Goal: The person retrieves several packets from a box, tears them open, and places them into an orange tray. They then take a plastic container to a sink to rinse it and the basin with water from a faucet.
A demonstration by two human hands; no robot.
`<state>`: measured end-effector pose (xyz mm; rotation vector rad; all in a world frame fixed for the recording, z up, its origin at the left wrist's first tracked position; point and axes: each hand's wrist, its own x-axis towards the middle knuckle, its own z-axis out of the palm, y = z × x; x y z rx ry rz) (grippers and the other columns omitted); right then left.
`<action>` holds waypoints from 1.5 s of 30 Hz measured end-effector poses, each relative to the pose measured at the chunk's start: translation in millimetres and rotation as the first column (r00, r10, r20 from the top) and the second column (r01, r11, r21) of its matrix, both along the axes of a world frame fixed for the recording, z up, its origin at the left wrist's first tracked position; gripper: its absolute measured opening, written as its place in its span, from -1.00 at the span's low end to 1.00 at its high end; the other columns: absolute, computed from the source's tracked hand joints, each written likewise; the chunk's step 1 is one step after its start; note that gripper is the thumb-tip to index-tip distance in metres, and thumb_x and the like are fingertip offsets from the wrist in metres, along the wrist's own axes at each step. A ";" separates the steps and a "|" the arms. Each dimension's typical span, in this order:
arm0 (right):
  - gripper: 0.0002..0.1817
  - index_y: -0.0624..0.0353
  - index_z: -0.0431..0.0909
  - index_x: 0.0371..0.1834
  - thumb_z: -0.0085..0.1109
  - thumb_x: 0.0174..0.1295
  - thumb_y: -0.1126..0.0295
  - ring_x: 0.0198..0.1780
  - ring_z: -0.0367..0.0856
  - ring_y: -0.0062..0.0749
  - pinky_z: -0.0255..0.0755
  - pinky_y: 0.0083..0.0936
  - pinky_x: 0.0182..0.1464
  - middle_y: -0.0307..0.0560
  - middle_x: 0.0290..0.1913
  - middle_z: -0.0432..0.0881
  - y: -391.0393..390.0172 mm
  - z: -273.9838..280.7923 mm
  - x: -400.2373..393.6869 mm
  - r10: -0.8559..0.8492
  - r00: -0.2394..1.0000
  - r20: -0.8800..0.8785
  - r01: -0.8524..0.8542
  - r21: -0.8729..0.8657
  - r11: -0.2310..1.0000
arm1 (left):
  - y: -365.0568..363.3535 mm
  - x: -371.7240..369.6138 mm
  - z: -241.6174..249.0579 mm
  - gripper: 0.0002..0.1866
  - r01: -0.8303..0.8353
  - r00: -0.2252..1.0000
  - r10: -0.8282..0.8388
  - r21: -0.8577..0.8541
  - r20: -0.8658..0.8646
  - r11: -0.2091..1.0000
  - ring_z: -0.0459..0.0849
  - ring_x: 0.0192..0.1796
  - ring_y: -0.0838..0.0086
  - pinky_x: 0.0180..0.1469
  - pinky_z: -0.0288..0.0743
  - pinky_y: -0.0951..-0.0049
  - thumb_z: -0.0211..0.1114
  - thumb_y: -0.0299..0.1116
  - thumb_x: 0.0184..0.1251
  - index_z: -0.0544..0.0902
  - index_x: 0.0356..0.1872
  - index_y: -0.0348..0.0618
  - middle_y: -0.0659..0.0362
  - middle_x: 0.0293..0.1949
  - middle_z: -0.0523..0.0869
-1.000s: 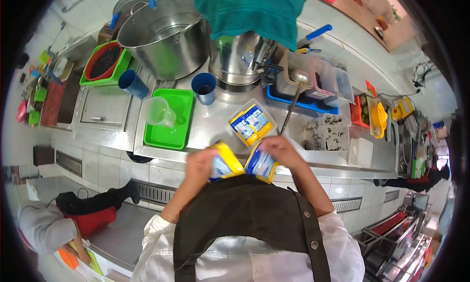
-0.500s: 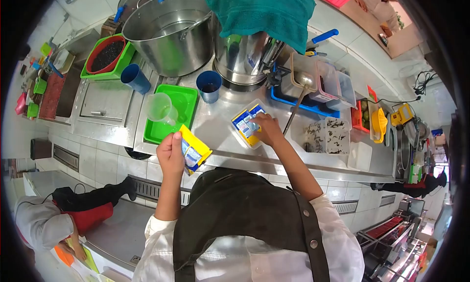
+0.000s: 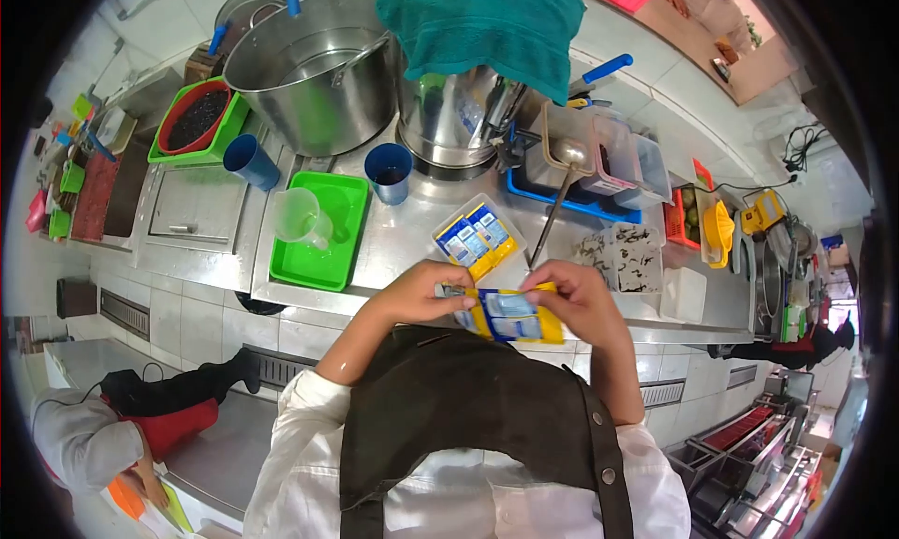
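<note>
Close in front of my apron, both hands grip a yellow-and-blue packet point(image 3: 515, 319). My left hand point(image 3: 426, 293) pinches its left end between thumb and fingers. On the upper right part of it, my right hand point(image 3: 582, 300) has closed thumb and fingertips. Just beyond the hands sits a clear plastic container point(image 3: 514, 222) with yellow-and-blue packets point(image 3: 473, 239) lying in it. To the left, a green tray point(image 3: 321, 270) bears a translucent measuring jug point(image 3: 302, 217). A blue cup point(image 3: 390, 176) stands behind the tray's right corner.
A large steel pot point(image 3: 318, 80) stands at the back, beside a steel vessel under a green towel point(image 3: 487, 24). A ladle point(image 3: 552, 211) leans from clear bins in a blue tray point(image 3: 573, 207). Clear containers with dark strips point(image 3: 637, 263) stand right. A person point(image 3: 103, 427) works at lower left.
My right hand has left the container and come to the packet. My left hand has brought the packet rightward in front of my chest, where both hands now hold it.
</note>
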<state>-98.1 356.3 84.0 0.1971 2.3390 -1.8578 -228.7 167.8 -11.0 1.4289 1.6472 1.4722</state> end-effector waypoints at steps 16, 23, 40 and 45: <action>-0.81 0.29 0.52 -0.42 0.13 0.12 0.35 -0.44 0.38 -0.65 0.27 -0.63 -0.37 -0.24 -0.53 0.51 2.0 -41.4 18.4 0.223 0.964 0.143 -0.230 0.033 0.973 | 19.4 32.4 30.7 -0.86 -0.039 0.967 0.006 -0.122 -0.254 0.992 0.55 -0.49 0.20 -0.47 0.37 0.34 0.16 -0.37 0.16 0.43 -0.48 -0.20 0.06 -0.59 0.53; -0.78 0.20 0.50 -0.52 0.05 0.17 0.30 -0.52 0.38 -0.73 0.25 -0.72 -0.44 -0.36 -0.61 0.44 27.6 -73.6 3.5 -0.440 0.893 0.092 0.450 -0.166 0.878 | -50.5 -3.2 -2.7 -0.86 -0.745 0.660 0.736 0.014 0.151 0.666 0.34 -0.55 0.69 -0.54 0.22 0.63 0.11 -0.48 0.21 0.41 -0.53 -0.23 0.26 -0.65 0.41; -0.66 0.10 0.49 -0.12 0.19 -0.04 0.44 0.09 0.36 -0.40 0.18 -0.23 0.14 -0.16 0.02 0.46 -7.9 -132.3 -57.2 -0.068 0.983 -0.173 0.179 0.788 0.589 | -46.5 -6.1 12.4 -0.80 -0.777 0.612 0.758 -0.009 0.226 0.630 0.25 -0.58 0.74 -0.56 0.14 0.67 0.16 -0.45 0.20 0.40 -0.58 -0.23 0.33 -0.67 0.37; -0.77 0.28 0.48 -0.22 0.15 0.09 0.40 -0.25 0.48 -0.61 0.36 -0.64 -0.22 -0.14 -0.32 0.55 -47.2 -27.1 -45.2 0.139 0.990 0.037 -0.136 -0.063 0.989 | -8.1 3.5 43.5 -0.89 -0.549 0.805 0.555 -0.092 0.211 0.831 0.33 -0.54 0.79 -0.51 0.21 0.75 0.22 -0.44 0.13 0.49 -0.43 -0.24 0.32 -0.59 0.48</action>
